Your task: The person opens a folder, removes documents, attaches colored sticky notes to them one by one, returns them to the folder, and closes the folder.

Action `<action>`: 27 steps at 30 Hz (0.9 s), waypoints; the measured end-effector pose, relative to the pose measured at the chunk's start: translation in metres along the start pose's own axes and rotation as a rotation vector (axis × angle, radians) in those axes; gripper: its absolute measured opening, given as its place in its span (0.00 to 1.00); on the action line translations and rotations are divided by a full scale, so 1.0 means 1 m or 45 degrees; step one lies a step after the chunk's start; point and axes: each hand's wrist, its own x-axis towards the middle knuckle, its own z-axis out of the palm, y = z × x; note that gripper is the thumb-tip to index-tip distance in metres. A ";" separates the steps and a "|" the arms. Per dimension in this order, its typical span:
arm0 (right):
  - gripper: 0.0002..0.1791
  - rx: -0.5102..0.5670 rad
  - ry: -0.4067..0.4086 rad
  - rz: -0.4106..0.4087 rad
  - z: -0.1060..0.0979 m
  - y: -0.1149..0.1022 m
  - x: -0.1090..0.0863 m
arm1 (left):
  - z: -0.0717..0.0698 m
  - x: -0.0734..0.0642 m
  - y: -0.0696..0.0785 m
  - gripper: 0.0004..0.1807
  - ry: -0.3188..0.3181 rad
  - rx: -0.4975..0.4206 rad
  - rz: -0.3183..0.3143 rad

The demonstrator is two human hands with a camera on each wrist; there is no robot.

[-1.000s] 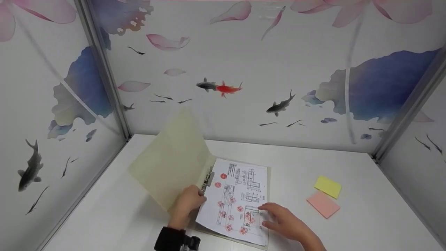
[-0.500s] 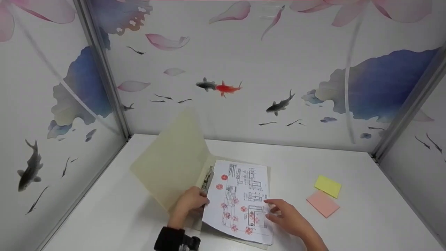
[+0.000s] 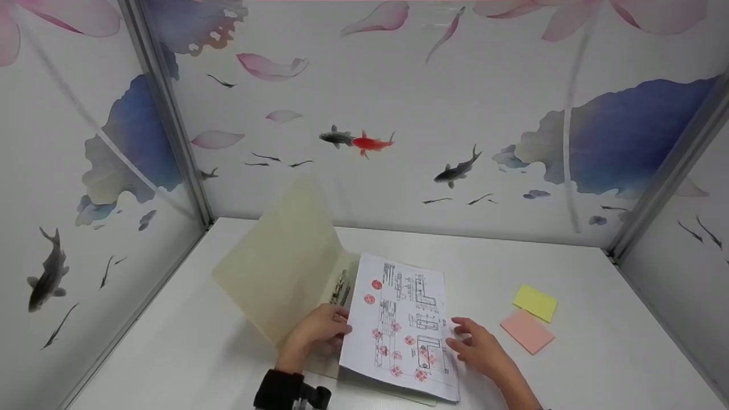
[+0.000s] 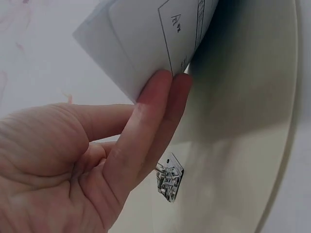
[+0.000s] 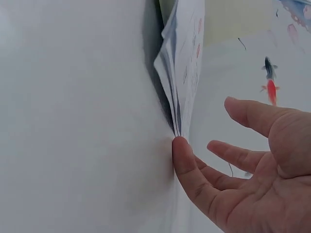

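Several papers (image 3: 393, 327) are before us in a loose stack, held above the right half of the open folder (image 3: 282, 267), their near end raised and their right side jutting past it. Our left hand (image 3: 319, 330) pinches the stack's left edge; our right hand (image 3: 481, 348) grips nothing, loosely bent, with one fingertip (image 5: 181, 145) seemingly against the right edge. There, we judge, lies the weak point: with one side alone pinched, the sheets could slide over one another and fan out, or the lower ones (they gape apart at a corner in the right wrist view) could drop to the bench (image 3: 603, 341). The clip (image 3: 340, 287) sits just left of the papers, apart from them as far as we can see, so it would not catch a slipping sheet; its metal could snag an edge if the stack swung leftward. Pinching too hard at one spot might crease the paper. The folder's left half stands tilted up beside our left hand, and a knock could bring it down on our work. Swinging the stack wide to the right could sweep away the yellow pad (image 3: 535, 302) and pink pad (image 3: 527, 332).
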 end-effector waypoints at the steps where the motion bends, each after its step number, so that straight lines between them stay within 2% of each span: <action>1: 0.31 -0.001 0.009 0.000 0.000 0.001 0.000 | 0.000 0.000 0.000 0.15 -0.007 -0.006 0.009; 9: 0.37 0.073 0.040 0.030 -0.002 0.004 0.000 | 0.003 0.003 -0.003 0.14 -0.083 -0.142 0.102; 15: 0.36 0.098 0.015 0.066 -0.009 0.004 0.000 | 0.008 0.006 -0.001 0.15 -0.083 -0.224 0.103; 20: 0.39 0.059 0.029 0.073 -0.016 0.006 -0.001 | 0.015 0.008 0.001 0.15 -0.088 -0.304 0.117; 23: 0.39 0.023 0.054 0.053 -0.021 0.008 -0.002 | 0.021 0.010 0.002 0.14 -0.086 -0.306 0.123; 27: 0.35 -0.050 0.082 0.043 -0.026 0.009 -0.003 | 0.029 0.011 0.004 0.12 -0.073 -0.246 0.122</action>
